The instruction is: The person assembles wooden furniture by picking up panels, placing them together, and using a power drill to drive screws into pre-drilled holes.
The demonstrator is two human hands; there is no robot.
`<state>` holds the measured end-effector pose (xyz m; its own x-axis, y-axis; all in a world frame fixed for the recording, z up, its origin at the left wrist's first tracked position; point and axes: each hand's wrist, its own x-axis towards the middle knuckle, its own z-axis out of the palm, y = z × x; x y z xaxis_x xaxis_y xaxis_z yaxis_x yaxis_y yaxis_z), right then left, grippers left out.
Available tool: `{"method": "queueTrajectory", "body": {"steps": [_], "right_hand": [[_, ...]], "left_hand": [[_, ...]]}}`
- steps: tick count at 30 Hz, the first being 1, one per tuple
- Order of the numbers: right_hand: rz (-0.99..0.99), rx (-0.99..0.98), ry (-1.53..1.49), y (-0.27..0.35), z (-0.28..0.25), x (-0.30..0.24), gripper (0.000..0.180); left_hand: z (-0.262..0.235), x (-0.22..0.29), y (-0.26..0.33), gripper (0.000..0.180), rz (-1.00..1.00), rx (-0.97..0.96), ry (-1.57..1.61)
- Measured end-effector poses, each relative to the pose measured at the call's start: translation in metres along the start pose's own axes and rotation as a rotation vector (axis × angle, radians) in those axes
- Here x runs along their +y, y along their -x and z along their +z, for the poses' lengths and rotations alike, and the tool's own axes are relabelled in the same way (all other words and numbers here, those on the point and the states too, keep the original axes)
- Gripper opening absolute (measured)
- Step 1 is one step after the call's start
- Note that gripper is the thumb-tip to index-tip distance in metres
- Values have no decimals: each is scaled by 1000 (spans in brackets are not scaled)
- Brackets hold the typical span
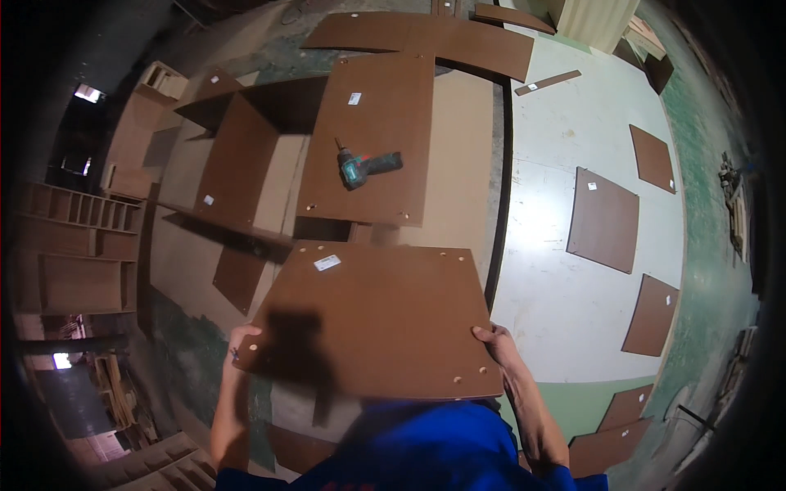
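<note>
A brown wooden panel (pixel 393 319) with a white label and small round holes near its corners is held up in front of my body. My left hand (pixel 239 342) grips its left edge, the thumb on top and the other fingers mostly hidden beneath. On the opposite edge my right hand (pixel 497 342) is closed the same way. Just beyond the held panel, a teal and black cordless drill (pixel 360 166) lies on its side on another brown panel (pixel 381 106). A dark shadow falls across the left part of the panel in my hands.
Left of the drill stands a partly assembled brown cabinet frame (pixel 239 159). A white board surface (pixel 540 319) on the right carries several loose brown panels (pixel 604 219) and a narrow strip (pixel 548 83). Wooden shelf units (pixel 82 237) stand at the far left.
</note>
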<state>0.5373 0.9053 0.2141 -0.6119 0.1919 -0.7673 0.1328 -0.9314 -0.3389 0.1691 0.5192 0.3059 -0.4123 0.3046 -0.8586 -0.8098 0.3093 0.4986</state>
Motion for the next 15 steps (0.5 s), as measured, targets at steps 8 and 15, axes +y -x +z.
{"method": "queueTrajectory", "body": {"steps": [8,15], "right_hand": [[-100,66,2,-95,105,-29,64],[-13,140,-149,-115,179,-61,65]], "left_hand": [[-62,116,-102,26,-361,-370,455],[-78,174,-148,35,-331,-443,508]]}}
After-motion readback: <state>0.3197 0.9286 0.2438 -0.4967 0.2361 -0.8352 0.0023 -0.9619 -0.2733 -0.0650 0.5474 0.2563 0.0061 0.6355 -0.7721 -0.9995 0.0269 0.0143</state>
